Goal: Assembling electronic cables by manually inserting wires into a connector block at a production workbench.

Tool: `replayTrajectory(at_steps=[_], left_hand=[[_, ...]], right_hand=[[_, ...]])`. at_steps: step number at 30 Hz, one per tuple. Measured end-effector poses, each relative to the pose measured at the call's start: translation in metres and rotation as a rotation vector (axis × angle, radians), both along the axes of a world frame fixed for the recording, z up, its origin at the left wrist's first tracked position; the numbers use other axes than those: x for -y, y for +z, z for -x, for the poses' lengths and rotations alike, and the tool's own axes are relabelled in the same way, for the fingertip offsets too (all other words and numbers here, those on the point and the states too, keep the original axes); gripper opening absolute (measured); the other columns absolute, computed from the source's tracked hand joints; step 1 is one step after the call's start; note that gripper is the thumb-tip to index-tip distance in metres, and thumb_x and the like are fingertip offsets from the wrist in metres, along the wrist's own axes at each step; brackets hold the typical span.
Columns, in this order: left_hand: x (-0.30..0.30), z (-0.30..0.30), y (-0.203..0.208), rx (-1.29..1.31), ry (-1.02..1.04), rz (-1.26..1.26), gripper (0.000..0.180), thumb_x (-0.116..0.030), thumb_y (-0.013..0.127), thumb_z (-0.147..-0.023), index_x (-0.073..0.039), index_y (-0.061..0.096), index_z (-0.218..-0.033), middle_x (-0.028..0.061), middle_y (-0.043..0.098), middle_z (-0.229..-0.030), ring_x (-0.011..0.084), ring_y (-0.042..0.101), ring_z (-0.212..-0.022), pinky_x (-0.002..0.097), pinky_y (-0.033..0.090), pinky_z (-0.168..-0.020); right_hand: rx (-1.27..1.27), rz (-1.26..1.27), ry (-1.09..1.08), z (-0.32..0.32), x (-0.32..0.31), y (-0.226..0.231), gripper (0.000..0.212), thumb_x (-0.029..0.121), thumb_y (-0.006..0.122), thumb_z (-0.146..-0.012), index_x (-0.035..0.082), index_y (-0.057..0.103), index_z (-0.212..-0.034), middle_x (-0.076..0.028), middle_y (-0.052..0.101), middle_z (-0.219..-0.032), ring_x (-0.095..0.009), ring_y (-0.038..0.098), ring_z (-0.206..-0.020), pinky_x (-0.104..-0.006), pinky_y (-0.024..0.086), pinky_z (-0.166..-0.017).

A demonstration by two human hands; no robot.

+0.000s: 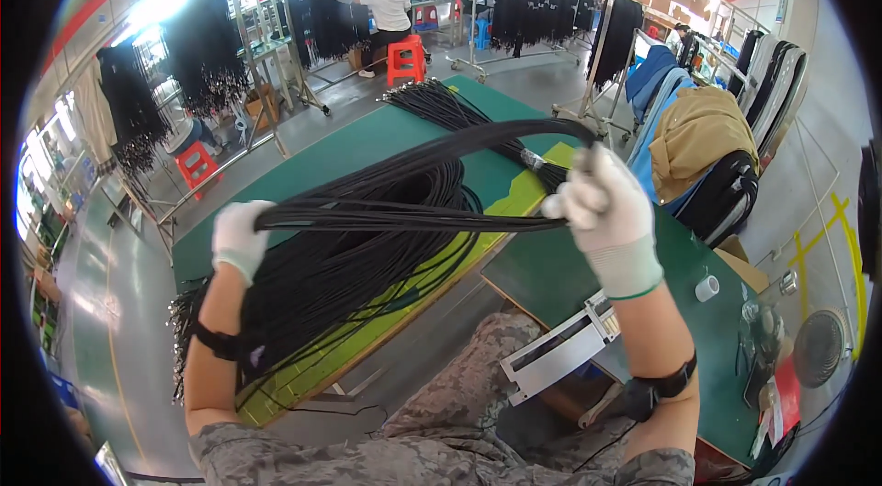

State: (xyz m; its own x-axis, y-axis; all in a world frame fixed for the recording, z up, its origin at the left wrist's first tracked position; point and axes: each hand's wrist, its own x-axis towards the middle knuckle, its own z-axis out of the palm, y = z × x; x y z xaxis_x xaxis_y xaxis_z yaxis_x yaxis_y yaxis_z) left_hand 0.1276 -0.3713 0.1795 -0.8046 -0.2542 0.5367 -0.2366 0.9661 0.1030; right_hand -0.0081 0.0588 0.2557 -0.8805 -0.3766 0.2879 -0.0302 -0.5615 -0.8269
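Both white knit-gloved hands, the left hand point(241, 238) and the right hand point(602, 201), grip a loop of thin, glossy black cords point(413, 183), stretched taut between them above the green table point(349, 151).

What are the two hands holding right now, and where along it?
Both gloved hands hold one bundle of black cords. The left hand grips one end of the loop; the right hand grips the opposite end, where it bends back.
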Motion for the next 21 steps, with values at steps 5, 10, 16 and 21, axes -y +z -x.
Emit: replayTrajectory(at_steps=[5,10,16,21], left_hand=[[0.052,-0.029,0.053,-0.524,-0.027,0.189,0.03,-0.001,0.062,-0.066,-0.006,0.066,-0.095,0.0105,0.064,-0.09,0.0331,0.061,-0.093,0.0402,0.047,-0.088],[0.055,0.003,0.093,-0.406,-0.149,0.555,0.024,-0.004,0.062,-0.068,-0.007,0.065,-0.091,0.0102,0.064,-0.088,0.0343,0.06,-0.092,0.0393,0.047,-0.084],[-0.063,0.077,0.074,0.066,-0.273,0.243,0.017,-0.015,0.065,-0.072,-0.013,0.067,-0.089,0.0137,0.064,-0.085,0.0345,0.063,-0.086,0.0411,0.05,-0.076],[-0.234,0.138,0.022,0.418,-0.736,0.338,0.019,-0.026,0.068,-0.075,-0.012,0.067,-0.088,0.0126,0.065,-0.082,0.0334,0.064,-0.082,0.0437,0.051,-0.073]], right_hand=[[0.243,0.144,-0.1,0.005,-0.086,-0.031,0.027,0.031,0.046,-0.102,0.007,0.056,-0.094,0.01,0.03,-0.056,-0.005,0.026,-0.044,-0.0275,0.038,-0.055],[0.36,-0.029,-0.245,-0.023,-0.147,-0.091,0.025,0.032,0.053,-0.098,0.007,0.057,-0.097,0.007,0.034,-0.061,-0.007,0.03,-0.049,-0.0293,0.041,-0.055],[0.489,-0.12,-0.635,-0.062,-0.266,-0.146,0.02,0.028,0.057,-0.097,0.008,0.056,-0.101,0.008,0.037,-0.063,-0.004,0.029,-0.044,-0.0231,0.032,-0.048],[0.484,-0.391,-1.227,-0.114,-0.428,-0.174,0.028,0.025,0.062,-0.093,0.006,0.058,-0.113,0.002,0.049,-0.07,-0.005,0.038,-0.048,-0.0213,0.038,-0.044]])
